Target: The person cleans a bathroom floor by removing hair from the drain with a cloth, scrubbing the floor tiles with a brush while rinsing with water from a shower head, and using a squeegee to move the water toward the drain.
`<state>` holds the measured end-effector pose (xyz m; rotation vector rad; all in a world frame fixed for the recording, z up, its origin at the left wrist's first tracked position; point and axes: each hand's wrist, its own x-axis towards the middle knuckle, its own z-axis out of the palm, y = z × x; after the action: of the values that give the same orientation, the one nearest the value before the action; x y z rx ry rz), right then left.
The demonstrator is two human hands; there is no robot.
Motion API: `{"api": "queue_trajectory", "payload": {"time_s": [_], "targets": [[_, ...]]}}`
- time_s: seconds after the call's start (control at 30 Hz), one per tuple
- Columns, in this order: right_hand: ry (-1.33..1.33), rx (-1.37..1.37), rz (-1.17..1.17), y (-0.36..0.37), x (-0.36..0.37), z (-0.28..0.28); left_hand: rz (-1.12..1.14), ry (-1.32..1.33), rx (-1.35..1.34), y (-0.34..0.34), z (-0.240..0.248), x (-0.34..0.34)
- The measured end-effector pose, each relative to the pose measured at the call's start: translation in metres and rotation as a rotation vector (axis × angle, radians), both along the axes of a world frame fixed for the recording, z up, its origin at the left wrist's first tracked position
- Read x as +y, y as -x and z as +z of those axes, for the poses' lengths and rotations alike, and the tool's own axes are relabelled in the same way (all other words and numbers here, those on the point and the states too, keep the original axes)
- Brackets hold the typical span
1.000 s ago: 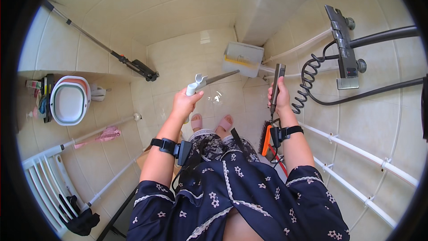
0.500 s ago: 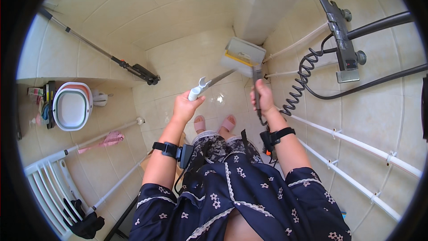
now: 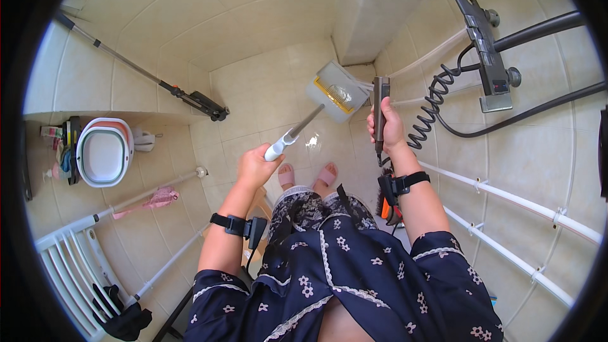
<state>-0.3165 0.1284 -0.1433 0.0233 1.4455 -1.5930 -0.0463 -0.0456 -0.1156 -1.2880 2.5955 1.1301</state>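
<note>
My left hand (image 3: 255, 166) is closed around the white handle of a long-handled dustpan, whose metal pole (image 3: 308, 120) runs away from me. At the pole's far end, the grey dustpan's pan (image 3: 348, 82) with a yellow comb strip is tilted above or against the floor; which one I cannot tell. Something shiny, like water, glints in it. In my right hand (image 3: 391, 125) is a dark grey spray handset (image 3: 380, 104), held upright to the right of the pan. Its coiled black hose (image 3: 437, 92) leads to the wall fixture. Any spray is not clearly visible.
A dark shower mixer (image 3: 491, 57) juts from the right wall above white pipes (image 3: 513, 199). On the left are a floor mop (image 3: 196, 100), a collapsible basin (image 3: 103, 152), a pink cloth (image 3: 158, 197) on a rail and a white rack (image 3: 73, 272). My feet in pink slippers (image 3: 326, 174) stand on tile.
The dustpan has swung slightly left and tilted, its comb strip now facing me more. My right hand has moved right and a little nearer, taking the spray handset away from the pan.
</note>
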Motion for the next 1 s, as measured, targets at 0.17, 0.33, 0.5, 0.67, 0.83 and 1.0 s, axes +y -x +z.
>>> {"api": "queue_trajectory", "payload": {"time_s": [0.17, 0.33, 0.5, 0.67, 0.83, 1.0], "targets": [[0.003, -0.03, -0.019, -0.004, 0.003, -0.013, -0.041, 0.047, -0.031, -0.006, 0.008, -0.002], [-0.061, -0.018, -0.074, -0.004, 0.009, -0.017, -0.259, 0.314, -0.077, 0.004, 0.011, 0.002], [-0.094, -0.009, -0.012, -0.011, 0.019, -0.021, -0.762, 0.456, -0.051, 0.003, -0.027, 0.012], [-0.12, -0.008, 0.049, -0.028, 0.013, -0.02, -1.085, 0.63, -0.063, -0.024, -0.077, 0.029], [-0.102, -0.094, 0.034, -0.036, 0.004, -0.022, -1.099, 0.487, -0.189, -0.06, -0.087, 0.023], [-0.163, 0.067, 0.018, -0.041, -0.009, -0.018, -1.128, 0.498, -0.474, -0.106, -0.105, 0.009]]}}
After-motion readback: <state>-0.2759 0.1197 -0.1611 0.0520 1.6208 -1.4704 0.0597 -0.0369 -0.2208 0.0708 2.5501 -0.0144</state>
